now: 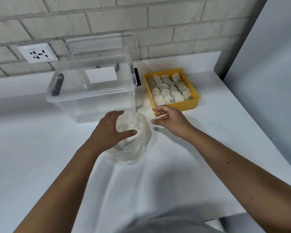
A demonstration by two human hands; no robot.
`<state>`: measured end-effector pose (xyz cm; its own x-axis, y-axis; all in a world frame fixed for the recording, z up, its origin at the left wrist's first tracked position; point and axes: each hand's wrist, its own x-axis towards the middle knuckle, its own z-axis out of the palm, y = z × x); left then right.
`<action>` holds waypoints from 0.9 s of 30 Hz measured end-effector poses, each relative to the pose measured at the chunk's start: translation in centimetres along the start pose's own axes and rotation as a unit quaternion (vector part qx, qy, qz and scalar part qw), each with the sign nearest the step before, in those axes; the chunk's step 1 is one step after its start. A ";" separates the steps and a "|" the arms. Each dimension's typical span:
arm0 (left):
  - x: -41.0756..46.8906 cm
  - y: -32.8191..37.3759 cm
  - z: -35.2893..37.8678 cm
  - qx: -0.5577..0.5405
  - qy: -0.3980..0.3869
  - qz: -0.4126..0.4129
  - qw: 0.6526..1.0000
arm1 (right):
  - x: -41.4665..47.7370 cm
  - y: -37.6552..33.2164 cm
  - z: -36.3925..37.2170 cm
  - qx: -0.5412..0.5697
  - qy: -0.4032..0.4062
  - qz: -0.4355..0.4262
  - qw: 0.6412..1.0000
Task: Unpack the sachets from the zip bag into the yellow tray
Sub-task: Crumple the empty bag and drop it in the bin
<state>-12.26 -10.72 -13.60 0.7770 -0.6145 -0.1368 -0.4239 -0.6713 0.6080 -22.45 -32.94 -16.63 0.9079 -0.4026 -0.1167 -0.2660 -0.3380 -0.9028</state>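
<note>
- White counter (40, 148) under a pale brick wall (175, 22);
- left hand (106, 130) grips the zip bag (133, 148);
- yellow tray (189, 103) of sachets (168, 89) just beyond the loose, empty right hand (170, 119)

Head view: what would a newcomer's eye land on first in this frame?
The yellow tray at the right rear of the white counter, packed with rows of pale sachets, stands out most. In the middle, the left hand grips a crumpled clear zip bag in front of a large clear plastic box, while the right hand hovers with loose fingers just before the tray.
</note>
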 end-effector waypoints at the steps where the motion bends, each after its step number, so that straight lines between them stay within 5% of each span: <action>1: -0.3 -0.5 -0.2 0.015 -0.031 -0.021 0.999 | -0.4 0.0 0.9 -0.009 -0.027 0.028 0.999; 7: -1.7 -2.1 0.0 0.166 -0.191 -0.037 0.967 | -2.0 -0.8 4.7 0.022 -0.075 0.140 0.987; 15: -2.5 -2.5 2.8 0.006 -0.082 0.085 0.993 | -7.1 -0.7 4.9 0.160 0.034 0.181 0.970; 27: -9.4 9.9 10.9 -0.143 -0.120 0.222 0.957 | -24.7 2.2 -3.9 0.233 0.370 0.119 0.891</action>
<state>-28.86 -16.11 -14.78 0.4058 -0.9135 0.0297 -0.5154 -0.2019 0.8328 -46.77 -27.06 -14.12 0.3348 -0.9252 -0.1785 -0.1031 0.1523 -0.9829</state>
